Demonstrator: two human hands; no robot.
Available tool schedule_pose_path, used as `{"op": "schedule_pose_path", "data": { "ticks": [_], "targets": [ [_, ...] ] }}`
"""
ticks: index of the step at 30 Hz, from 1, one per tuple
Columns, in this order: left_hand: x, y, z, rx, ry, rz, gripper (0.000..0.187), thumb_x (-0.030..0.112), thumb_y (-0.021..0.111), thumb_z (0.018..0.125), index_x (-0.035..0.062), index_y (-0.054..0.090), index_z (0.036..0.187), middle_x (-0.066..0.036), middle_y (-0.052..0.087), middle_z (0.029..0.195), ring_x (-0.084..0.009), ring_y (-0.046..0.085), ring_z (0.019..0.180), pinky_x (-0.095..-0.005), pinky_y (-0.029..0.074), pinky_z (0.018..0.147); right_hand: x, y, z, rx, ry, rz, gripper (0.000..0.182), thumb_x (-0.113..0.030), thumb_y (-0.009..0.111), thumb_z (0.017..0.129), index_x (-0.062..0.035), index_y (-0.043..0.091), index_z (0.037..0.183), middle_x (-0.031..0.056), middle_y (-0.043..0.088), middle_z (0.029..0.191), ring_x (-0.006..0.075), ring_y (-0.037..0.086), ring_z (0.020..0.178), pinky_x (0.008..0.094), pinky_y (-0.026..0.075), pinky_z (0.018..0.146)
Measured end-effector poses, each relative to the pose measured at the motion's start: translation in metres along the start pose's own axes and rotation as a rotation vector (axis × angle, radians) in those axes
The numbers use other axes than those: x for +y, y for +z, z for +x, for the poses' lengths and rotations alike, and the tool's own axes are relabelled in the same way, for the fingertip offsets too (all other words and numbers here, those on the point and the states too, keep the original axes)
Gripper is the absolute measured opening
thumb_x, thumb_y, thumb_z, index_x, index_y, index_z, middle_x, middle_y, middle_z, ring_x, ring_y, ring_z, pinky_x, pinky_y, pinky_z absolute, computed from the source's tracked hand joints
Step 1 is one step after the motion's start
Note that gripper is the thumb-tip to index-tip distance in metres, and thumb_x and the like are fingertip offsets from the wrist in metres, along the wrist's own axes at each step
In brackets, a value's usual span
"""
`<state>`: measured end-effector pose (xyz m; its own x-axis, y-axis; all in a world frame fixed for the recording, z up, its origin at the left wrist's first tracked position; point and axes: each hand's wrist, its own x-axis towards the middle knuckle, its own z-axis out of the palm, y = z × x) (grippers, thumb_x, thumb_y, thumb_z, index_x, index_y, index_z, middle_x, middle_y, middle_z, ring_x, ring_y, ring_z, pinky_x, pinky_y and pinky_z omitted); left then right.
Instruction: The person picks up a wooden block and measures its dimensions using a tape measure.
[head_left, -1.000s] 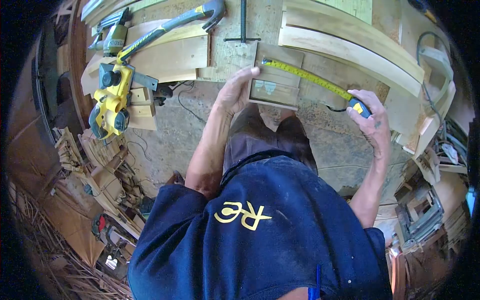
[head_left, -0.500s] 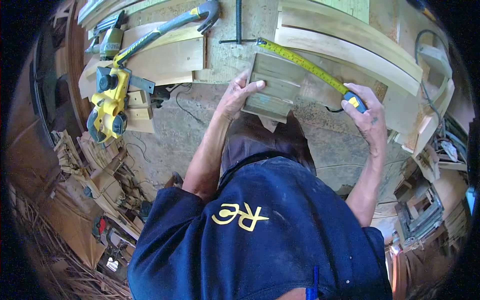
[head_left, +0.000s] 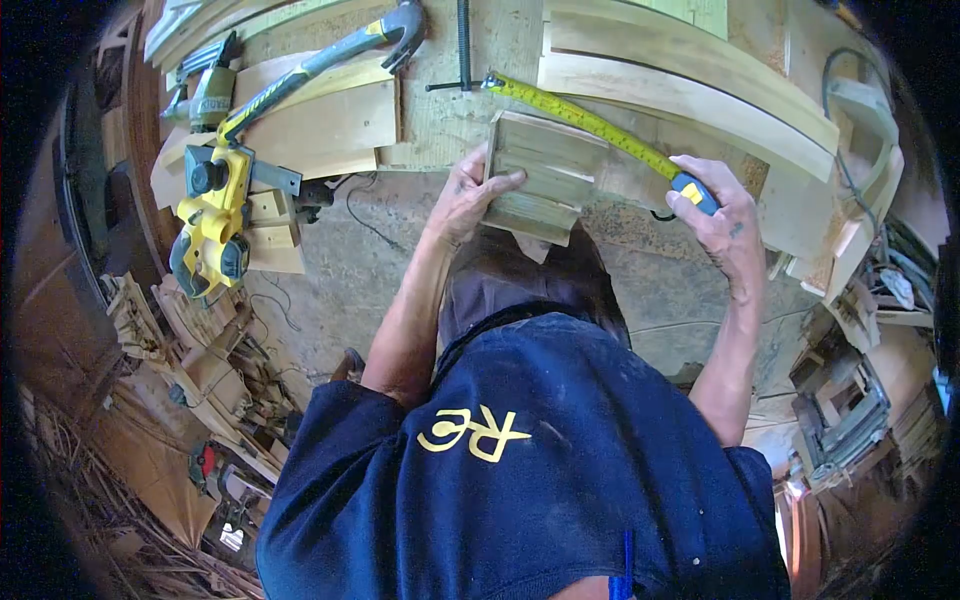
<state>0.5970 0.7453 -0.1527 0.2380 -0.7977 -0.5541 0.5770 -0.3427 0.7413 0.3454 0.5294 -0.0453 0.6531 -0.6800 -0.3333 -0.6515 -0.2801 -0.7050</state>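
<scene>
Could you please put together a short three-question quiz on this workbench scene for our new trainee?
1. True or false: the left hand grips the stacked wood pieces.
2. What does the right hand hold? A) hammer B) tape measure C) planer
3. Fill in: the yellow electric planer lies to the ___ of the wood pieces in the picture.

Key: 1 true. 2 B, the tape measure, its blade pulled out past the far edge of the wood. 3 left, below the hammer.
</scene>
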Motion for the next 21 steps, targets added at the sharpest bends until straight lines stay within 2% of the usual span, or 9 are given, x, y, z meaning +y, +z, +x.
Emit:
{"op": "schedule_pose_path", "data": {
  "ticks": [7, 10, 13, 15, 21],
  "targets": [
    [0.000, 0.003, 0.003, 0.008, 0.032, 0.006, 0.047, 0.014, 0.078, 0.089, 0.0023, 0.063, 0.132, -0.006, 0.070, 0.122, -0.0154, 0.063, 0.111, -0.0325, 0.050, 0.100, -0.009, 0.003, 0.003, -0.013, 0.009, 0.016, 0.041, -0.023, 0.077, 0.084, -0.0036, 0.073, 0.120, 0.0173, 0.071, 0.120, 0.0307, 0.069, 0.113, 0.0380, 0.052, 0.099],
    [0.000, 0.007, 0.003, 0.071, 0.016, 0.009, 0.045, 0.013, 0.077, 0.089, 0.0022, 0.063, 0.130, -0.005, 0.070, 0.121, -0.0152, 0.062, 0.112, -0.0322, 0.049, 0.101, -0.011, 0.006, 0.007, -0.057, -0.011, -0.026, 0.044, -0.023, 0.077, 0.085, -0.0019, 0.071, 0.124, 0.0158, 0.070, 0.126, 0.0279, 0.067, 0.118, 0.0357, 0.049, 0.103],
    [-0.002, 0.007, 0.003, 0.061, 0.124, 0.092, 0.044, 0.012, 0.076, 0.090, 0.0019, 0.063, 0.131, -0.005, 0.069, 0.121, -0.0150, 0.061, 0.113, -0.0318, 0.048, 0.101, -0.013, 0.006, 0.010, -0.052, 0.006, -0.003, 0.044, -0.023, 0.077, 0.085, -0.0018, 0.072, 0.122, 0.0161, 0.070, 0.127, 0.0286, 0.067, 0.119, 0.0359, 0.049, 0.104],
    [-0.002, 0.005, 0.001, 0.046, 0.125, 0.049, 0.044, 0.011, 0.076, 0.090, 0.0015, 0.062, 0.131, -0.006, 0.069, 0.121, -0.0152, 0.061, 0.114, -0.0313, 0.048, 0.102, -0.009, 0.006, 0.011, 0.010, -0.059, 0.006, 0.042, -0.025, 0.076, 0.083, -0.0031, 0.073, 0.119, 0.0174, 0.071, 0.120, 0.0307, 0.068, 0.113, 0.0374, 0.052, 0.099],
    [-0.001, 0.004, 0.001, 0.068, 0.127, 0.041, 0.046, 0.012, 0.075, 0.092, 0.0009, 0.060, 0.134, -0.007, 0.069, 0.124, -0.0158, 0.061, 0.115, -0.0323, 0.048, 0.102, -0.012, 0.001, 0.012, 0.000, 0.015, 0.026, 0.042, -0.025, 0.076, 0.084, -0.0036, 0.073, 0.121, 0.0164, 0.071, 0.121, 0.0302, 0.068, 0.114, 0.0371, 0.051, 0.100]
  ]
}}
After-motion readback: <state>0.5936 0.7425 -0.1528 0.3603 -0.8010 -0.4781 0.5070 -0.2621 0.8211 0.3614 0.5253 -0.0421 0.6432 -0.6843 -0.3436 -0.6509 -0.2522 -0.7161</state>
